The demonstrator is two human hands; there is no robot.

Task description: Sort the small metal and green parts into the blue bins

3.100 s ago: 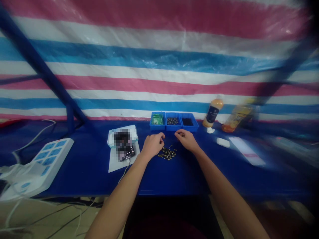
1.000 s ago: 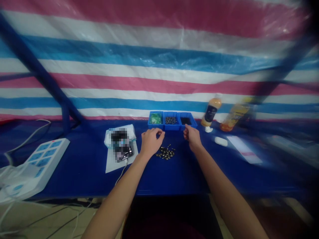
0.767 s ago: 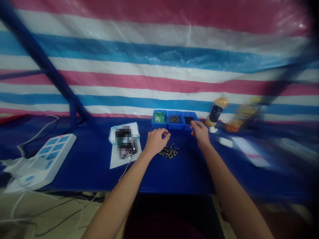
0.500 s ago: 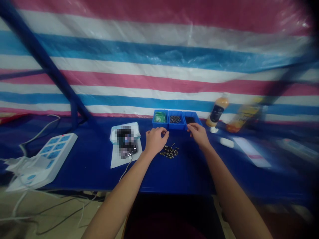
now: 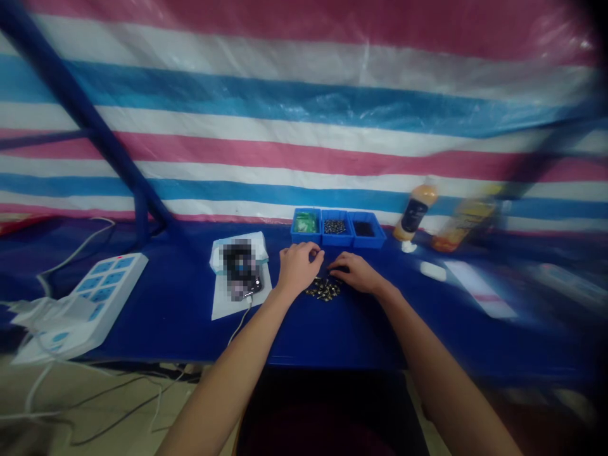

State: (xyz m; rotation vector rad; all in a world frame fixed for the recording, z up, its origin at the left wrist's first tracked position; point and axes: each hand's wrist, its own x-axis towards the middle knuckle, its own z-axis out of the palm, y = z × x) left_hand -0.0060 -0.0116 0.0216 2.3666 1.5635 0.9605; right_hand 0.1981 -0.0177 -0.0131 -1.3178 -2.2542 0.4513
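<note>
My left hand [image 5: 301,266] is closed in a pinch just behind and left of a pile of small dark-and-brass metal pieces [image 5: 325,291]. Whatever sits between its fingertips is too small to name. Facing it from the right, my right hand [image 5: 354,271] has its fingertips pinched together near the pile's back edge; anything in them is hidden. Beyond both hands stand three blue bins in a row: the left bin [image 5: 306,239] has green packets, the middle bin [image 5: 337,240] small silvery parts, the right bin [image 5: 369,242] tiny black parts.
At left lie a white power strip [image 5: 114,288] with cables and a blurred-out phone [image 5: 251,285] on white paper [image 5: 223,307]. To the right are an orange drink bottle [image 5: 414,212], a second yellow bottle [image 5: 463,225], a white case [image 5: 432,272] and a pale flat slab [image 5: 479,290].
My right hand has come back from the right-hand bin, moving left and toward me to the pile beside my left hand. My left hand has barely moved.
</note>
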